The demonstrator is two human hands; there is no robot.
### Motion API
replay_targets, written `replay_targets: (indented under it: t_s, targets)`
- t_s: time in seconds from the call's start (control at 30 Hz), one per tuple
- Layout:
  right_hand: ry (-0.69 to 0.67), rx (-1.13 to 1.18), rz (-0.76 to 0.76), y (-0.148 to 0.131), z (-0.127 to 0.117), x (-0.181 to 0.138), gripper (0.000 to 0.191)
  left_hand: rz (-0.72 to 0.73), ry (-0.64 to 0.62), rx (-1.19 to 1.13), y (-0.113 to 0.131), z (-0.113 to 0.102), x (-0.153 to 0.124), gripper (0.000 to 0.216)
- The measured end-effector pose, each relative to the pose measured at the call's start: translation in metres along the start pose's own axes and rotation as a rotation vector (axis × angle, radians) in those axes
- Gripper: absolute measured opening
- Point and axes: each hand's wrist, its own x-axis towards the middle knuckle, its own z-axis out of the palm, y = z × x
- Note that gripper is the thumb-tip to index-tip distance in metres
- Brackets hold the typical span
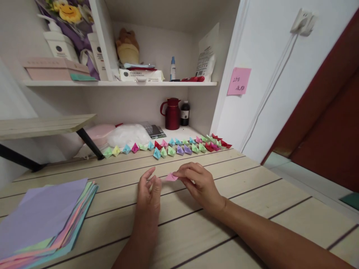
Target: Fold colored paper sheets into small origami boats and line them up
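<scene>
A small folded piece of pink paper [171, 177] is pinched between the thumb and fingers of my right hand [200, 185], held just over the wooden tabletop [224, 168]. To its left is my left hand [148, 194], thumb up and fingers loosely curled apart, with nothing visible in it. A narrow gap shows between the left fingertips and the pink paper. Beyond both hands, small folded paper boats [180, 150] in several colours stand in rows along the table's back edge.
A stack of coloured paper sheets [50, 209], purple on top, lies at the left. Behind the boats are a dark red jug [172, 114], a dark bottle [184, 113] and a white plastic bag [129, 135]. A raised wooden shelf [45, 125] with black legs stands at the back left.
</scene>
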Motion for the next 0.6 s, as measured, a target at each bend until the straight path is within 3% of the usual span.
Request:
replay_targets:
  t_s: [0.13,0.23,0.47,0.6]
  targets:
    - [-0.065,0.073,0.099,0.005,0.004,-0.002,0.013,0.243,-0.068,0.246,0.007,0.0,0.0,0.026]
    - [-0.125,0.136,0.189,0.005,0.005,-0.002,0.008,0.27,-0.098,0.332,0.013,0.001,-0.003,0.012]
    - [-0.31,0.547,0.614,0.001,0.012,-0.002,0.013,-0.125,-0.11,0.114,0.009,-0.001,-0.001,0.024]
    - [-0.362,0.677,0.774,0.003,0.02,-0.007,0.022,-0.216,-0.145,0.022,0.005,-0.001,-0.002,0.029]
